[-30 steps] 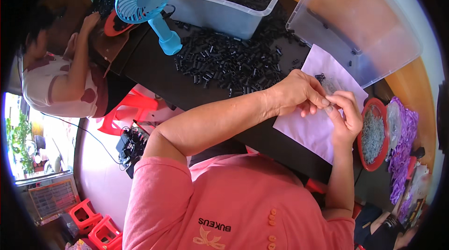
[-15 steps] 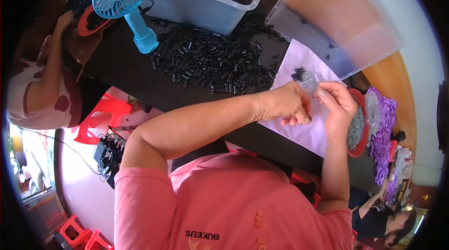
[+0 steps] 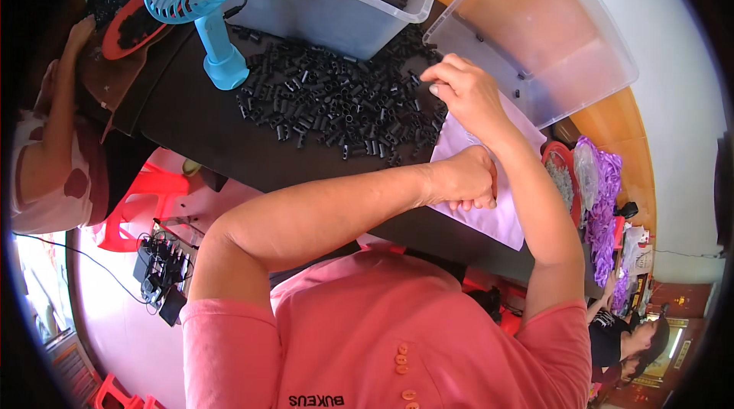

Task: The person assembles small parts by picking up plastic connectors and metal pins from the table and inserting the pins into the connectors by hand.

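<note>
My left hand point(image 3: 468, 180) is closed, its fingers curled under, over a light purple cloth point(image 3: 493, 219); whatever it holds is hidden. Farther out, my right hand point(image 3: 468, 95) reaches to the right edge of a heap of short black plastic tubes point(image 3: 344, 103). Its thumb and forefinger tips are apart, and no tube shows between them. The right forearm and hand cover much of the cloth and anything lying there.
Behind the heap stands a clear plastic bin point(image 3: 329, 15) with more black tubes. Another clear bin point(image 3: 550, 42) lies tipped at right. A blue fan point(image 3: 222, 53) stands left. A red bowl point(image 3: 562, 172) of small grey pieces and purple strips point(image 3: 604, 210) are at right. A co-worker's arm point(image 3: 61, 111) is at far left.
My right hand has moved from beside the left hand, away and leftward to the tubes. My left hand stays closed, slightly lower. The whole view has shifted a little.
</note>
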Demonstrator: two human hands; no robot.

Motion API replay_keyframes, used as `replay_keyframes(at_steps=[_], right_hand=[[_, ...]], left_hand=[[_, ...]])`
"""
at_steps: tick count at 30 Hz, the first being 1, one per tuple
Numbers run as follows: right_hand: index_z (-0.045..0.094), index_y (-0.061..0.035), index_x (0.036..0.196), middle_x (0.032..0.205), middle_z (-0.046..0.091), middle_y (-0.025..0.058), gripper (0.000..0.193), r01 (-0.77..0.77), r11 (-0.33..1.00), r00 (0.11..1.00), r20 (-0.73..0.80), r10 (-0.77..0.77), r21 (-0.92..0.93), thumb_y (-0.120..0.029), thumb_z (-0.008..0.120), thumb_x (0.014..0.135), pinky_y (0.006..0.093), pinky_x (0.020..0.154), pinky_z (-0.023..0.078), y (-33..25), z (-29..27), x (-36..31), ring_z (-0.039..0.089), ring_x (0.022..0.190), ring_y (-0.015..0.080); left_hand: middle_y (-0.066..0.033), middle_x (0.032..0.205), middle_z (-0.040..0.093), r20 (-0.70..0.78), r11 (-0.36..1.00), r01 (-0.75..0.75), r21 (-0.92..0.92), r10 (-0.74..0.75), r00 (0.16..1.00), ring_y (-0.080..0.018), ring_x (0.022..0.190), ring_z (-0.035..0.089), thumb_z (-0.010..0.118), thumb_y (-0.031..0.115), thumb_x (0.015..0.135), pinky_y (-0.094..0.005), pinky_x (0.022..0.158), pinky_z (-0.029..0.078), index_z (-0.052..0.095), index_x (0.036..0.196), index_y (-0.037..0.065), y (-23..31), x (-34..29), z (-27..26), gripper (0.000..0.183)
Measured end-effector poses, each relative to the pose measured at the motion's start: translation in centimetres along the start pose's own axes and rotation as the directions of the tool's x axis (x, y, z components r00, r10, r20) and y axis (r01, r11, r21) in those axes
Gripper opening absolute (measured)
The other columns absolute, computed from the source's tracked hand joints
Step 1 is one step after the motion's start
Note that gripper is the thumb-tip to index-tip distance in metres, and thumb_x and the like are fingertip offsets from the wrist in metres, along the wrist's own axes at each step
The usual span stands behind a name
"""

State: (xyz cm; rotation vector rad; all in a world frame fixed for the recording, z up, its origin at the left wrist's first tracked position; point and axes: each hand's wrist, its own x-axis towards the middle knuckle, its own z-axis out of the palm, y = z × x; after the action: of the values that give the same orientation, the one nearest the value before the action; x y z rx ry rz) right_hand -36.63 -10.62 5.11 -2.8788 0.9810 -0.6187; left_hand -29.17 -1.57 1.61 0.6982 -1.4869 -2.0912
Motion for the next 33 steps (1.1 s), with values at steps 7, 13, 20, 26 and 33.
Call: replay_keyframes(at_steps=[7,13,20,26,33], right_hand=[[0.068,-0.0084,0.097,0.086,0.06,0.0084,0.024,0.048,0.999,0.988,0.146,-0.045,-0.018,-0.009,0.07,0.073,0.0366,0.072,0.05,0.3,0.9,2.2,0.062,0.081,0.026],[0.067,-0.0076,0.098,0.087,0.06,0.0092,0.026,-0.091,0.984,0.978,0.199,0.06,0.151,-0.011,0.072,0.072,0.0365,0.073,0.05,0.4,0.4,2.7,0.063,0.081,0.025],[0.067,-0.0071,0.097,0.085,0.059,0.008,0.024,-0.011,1.0,0.983,0.183,0.006,0.026,-0.009,0.071,0.073,0.0336,0.07,0.049,0.4,0.9,2.4,0.062,0.079,0.0221],[0.069,-0.0121,0.092,0.085,0.061,0.006,0.018,-0.1,0.993,0.983,0.163,0.089,0.061,-0.012,0.07,0.074,0.0406,0.073,0.049,0.4,0.3,2.7,0.063,0.082,0.0268],[0.069,-0.0145,0.094,0.085,0.061,0.0063,0.019,-0.06,0.996,0.985,0.164,0.048,0.071,-0.014,0.069,0.075,0.0415,0.074,0.048,0.3,1.2,2.5,0.062,0.08,0.0277]], left_hand=[[-0.0051,0.059,0.057,-0.008,0.998,0.052,-0.021,-0.052,0.999,-0.0128,0.045,0.05,0.07,0.001,0.068,-0.0285,0.035,0.036,0.066,0.076,-0.002,0.2,-0.2,0.1,0.01],[-0.0043,0.059,0.055,-0.015,0.998,0.069,0.011,-0.069,0.998,-0.0138,0.047,0.05,0.07,0.002,0.07,-0.0299,0.038,0.037,0.065,0.076,-0.001,0.3,-0.3,0.5,0.009],[-0.004,0.059,0.055,-0.022,0.997,0.067,0.027,-0.066,0.998,-0.0138,0.047,0.05,0.07,0.003,0.072,-0.0305,0.039,0.038,0.065,0.076,0.0,0.4,-0.2,0.3,0.008],[-0.0042,0.06,0.056,-0.033,0.996,0.067,0.057,-0.065,0.997,-0.0142,0.048,0.051,0.07,0.004,0.072,-0.0309,0.039,0.04,0.065,0.078,0.0,0.5,-0.3,0.2,0.009],[-0.0042,0.062,0.057,-0.033,0.995,0.08,0.059,-0.078,0.996,-0.0143,0.049,0.052,0.071,0.004,0.072,-0.0312,0.04,0.041,0.066,0.08,-0.001,0.3,0.1,0.4,0.01]])
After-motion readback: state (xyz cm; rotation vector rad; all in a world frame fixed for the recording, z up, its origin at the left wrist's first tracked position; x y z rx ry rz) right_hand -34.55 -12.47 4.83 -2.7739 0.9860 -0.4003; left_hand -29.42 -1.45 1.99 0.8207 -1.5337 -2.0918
